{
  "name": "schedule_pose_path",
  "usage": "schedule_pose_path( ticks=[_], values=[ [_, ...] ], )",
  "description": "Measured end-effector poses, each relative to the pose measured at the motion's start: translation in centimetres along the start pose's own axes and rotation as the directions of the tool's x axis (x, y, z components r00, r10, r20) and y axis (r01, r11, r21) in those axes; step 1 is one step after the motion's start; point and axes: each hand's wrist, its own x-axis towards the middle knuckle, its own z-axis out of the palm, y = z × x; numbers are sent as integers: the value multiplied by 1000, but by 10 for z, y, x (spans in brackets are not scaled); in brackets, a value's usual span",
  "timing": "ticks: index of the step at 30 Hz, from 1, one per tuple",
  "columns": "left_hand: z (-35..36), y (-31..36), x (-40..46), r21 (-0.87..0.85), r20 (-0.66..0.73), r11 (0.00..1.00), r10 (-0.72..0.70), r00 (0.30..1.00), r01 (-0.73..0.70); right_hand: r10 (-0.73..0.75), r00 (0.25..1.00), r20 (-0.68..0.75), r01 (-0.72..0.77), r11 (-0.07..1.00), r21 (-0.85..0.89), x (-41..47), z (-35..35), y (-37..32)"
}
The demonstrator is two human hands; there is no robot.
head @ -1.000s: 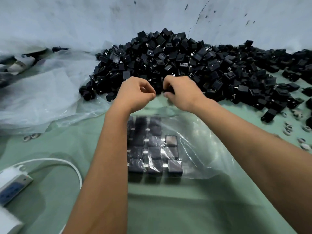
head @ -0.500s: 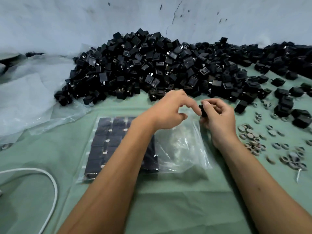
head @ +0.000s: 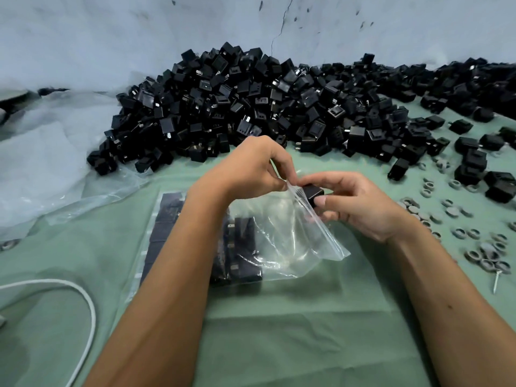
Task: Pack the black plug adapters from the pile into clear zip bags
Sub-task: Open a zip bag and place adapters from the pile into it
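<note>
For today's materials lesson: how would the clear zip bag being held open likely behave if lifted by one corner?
The clear zip bag would probably sag and fold; its film already wrinkles where the left hand pinches the mouth. The packed adapters inside would likely weigh down one end and might slide. The glossy film looks fairly slippery.

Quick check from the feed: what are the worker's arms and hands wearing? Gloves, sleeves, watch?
Nothing is worn. Both forearms are bare right to the bottom edge of the picture, with no sleeves in view. The left hand and right hand have no gloves, rings, watch or wristband. Fingernails are short and unpainted.
</note>
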Motion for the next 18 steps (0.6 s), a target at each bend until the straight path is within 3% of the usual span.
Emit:
schedule_pose_path(
  ticks=[5,10,14,18],
  values=[
    [0,3,0,-26,4,999,35,999,-34,-11,997,-74,-19,920,-392,2,17,-1],
    [-2,10,0,-141,-16,986,84,996,-85,-89,996,-6,76,888,-453,4,44,-1],
    [-2,15,1,-177,-11,979,100,995,-100,-186,978,-93,116,860,-498,8,62,5],
    [-1,16,1,-181,-8,980,87,996,-87,-258,962,-85,162,797,-582,10,65,11]
  ],
)
